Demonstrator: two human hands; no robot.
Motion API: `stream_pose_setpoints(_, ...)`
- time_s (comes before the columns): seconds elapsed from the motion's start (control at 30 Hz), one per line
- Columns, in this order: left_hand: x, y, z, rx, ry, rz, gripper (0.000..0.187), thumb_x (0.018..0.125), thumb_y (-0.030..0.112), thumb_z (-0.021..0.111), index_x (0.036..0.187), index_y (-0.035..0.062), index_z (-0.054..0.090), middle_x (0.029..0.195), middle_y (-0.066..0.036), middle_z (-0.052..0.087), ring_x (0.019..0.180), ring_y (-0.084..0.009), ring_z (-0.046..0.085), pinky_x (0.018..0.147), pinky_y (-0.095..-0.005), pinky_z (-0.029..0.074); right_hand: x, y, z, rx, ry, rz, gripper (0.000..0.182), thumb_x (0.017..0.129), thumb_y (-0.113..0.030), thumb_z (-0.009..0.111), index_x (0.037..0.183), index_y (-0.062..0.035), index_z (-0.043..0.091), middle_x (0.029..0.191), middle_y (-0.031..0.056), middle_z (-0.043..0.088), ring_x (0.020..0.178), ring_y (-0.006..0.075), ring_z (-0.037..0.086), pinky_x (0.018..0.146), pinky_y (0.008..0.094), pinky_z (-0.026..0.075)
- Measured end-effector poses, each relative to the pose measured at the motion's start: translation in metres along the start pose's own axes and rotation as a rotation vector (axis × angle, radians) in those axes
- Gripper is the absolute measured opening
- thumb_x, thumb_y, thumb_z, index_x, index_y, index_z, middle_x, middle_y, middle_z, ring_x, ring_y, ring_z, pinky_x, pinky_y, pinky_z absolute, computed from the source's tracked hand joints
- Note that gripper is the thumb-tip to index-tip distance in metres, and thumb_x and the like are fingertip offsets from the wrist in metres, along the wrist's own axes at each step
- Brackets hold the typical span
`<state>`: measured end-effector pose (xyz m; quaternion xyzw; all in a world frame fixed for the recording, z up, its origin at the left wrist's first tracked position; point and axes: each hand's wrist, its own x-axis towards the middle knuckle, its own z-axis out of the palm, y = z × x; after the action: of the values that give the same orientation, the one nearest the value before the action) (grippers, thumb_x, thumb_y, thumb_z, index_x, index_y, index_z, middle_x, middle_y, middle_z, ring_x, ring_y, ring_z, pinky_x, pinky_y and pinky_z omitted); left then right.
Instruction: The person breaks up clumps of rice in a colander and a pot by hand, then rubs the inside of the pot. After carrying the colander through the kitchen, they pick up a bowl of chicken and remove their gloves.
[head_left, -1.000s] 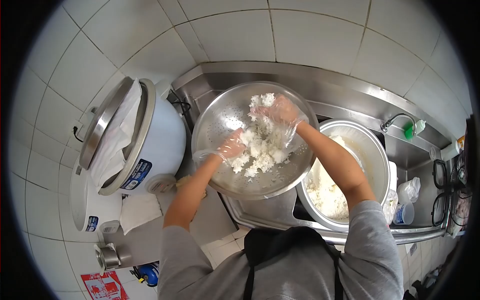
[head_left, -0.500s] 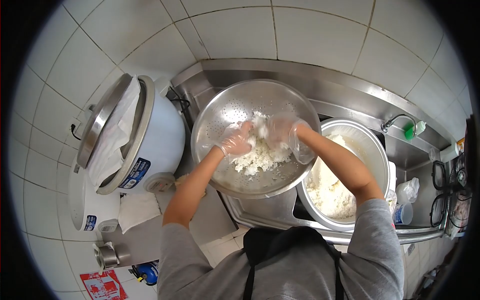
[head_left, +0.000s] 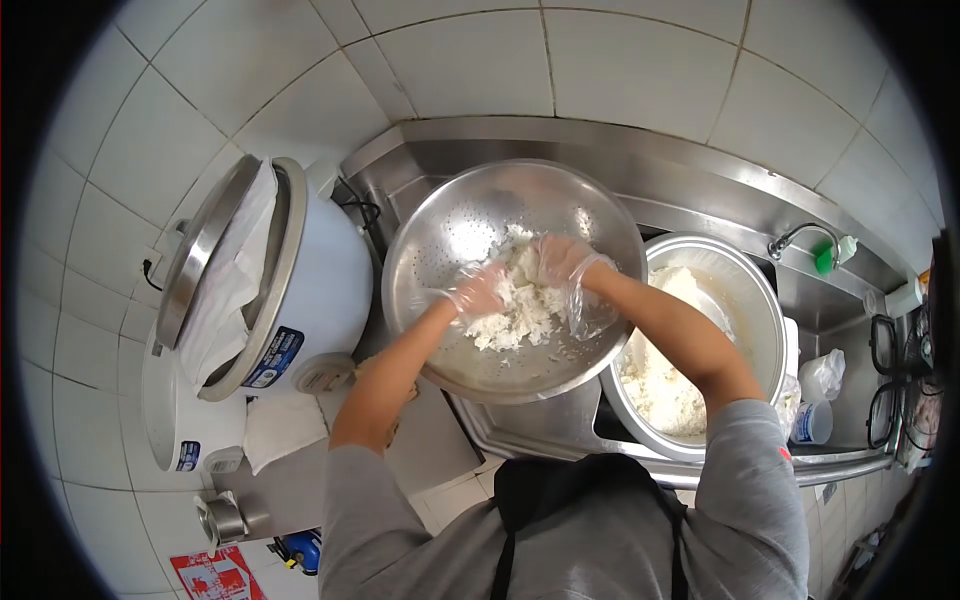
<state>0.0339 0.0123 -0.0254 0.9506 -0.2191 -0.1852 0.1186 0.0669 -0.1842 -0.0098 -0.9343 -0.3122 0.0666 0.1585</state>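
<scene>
A wide perforated steel colander [head_left: 430, 215] holds a mound of white cooked rice [head_left: 520, 318] at its middle. Both my hands wear clear plastic gloves. My left hand [head_left: 480, 289] presses into the left side of the mound, its fingers curled against the rice. From the right, my right hand [head_left: 565, 262] closes around a clump at the mound's upper edge. The fingertips of both hands are partly buried. To the right, under my right forearm, stands a large round pot [head_left: 768, 320] with more rice inside.
On the left, a big rice cooker [head_left: 325, 290] has its lid [head_left: 205, 255] tilted up with a white cloth [head_left: 235, 290] hanging from it. A faucet [head_left: 800, 238] and a sink with a plastic cup [head_left: 812, 422] are at right. A tiled wall rises behind.
My right hand has come into clear view from a blur and moved slightly toward the rice clump. My left hand stays nearly in place on the mound. The whole view has shifted slightly.
</scene>
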Motion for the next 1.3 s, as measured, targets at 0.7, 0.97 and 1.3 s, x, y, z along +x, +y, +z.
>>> stream_pose_setpoints(0.7,-0.014,0.01,-0.025,0.094,-0.449,0.226,0.066,0.069,0.014,0.054,0.13,0.0047,0.032,0.135,-0.015,0.032,0.124,-0.0298,0.031,0.1,-0.0371,0.031,-0.034,-0.021,-0.013,0.049,-0.306,-0.049,0.027,0.063,-0.016,0.065,0.089,-0.0112,0.062,0.084,0.0107,0.064,0.079,0.0254,0.061,0.065,0.036,0.048)
stream_pose_setpoints(0.97,-0.016,-0.023,0.022,0.134,-0.033,0.111,0.056,0.072,0.019,0.057,0.123,0.0038,0.04,0.115,-0.022,0.049,0.109,-0.0338,0.047,0.089,-0.0409,0.04,-0.013,-0.01,-0.013,0.035,-0.219,0.153,0.043,0.069,-0.03,0.066,0.104,-0.0072,0.057,0.102,0.0227,0.058,0.095,0.0309,0.058,0.077,0.0374,0.047)
stream_pose_setpoints(1.3,-0.021,0.024,-0.07,-0.121,0.087,-0.032,0.07,0.071,0.05,0.063,0.115,-0.0031,0.05,0.113,-0.025,0.052,0.105,-0.0353,0.05,0.089,-0.0385,0.04,-0.054,-0.016,-0.118,0.484,-0.13,-0.087,0.07,0.069,-0.056,0.062,0.126,-0.0193,0.045,0.12,0.0156,0.051,0.113,0.031,0.047,0.098,0.042,0.034)
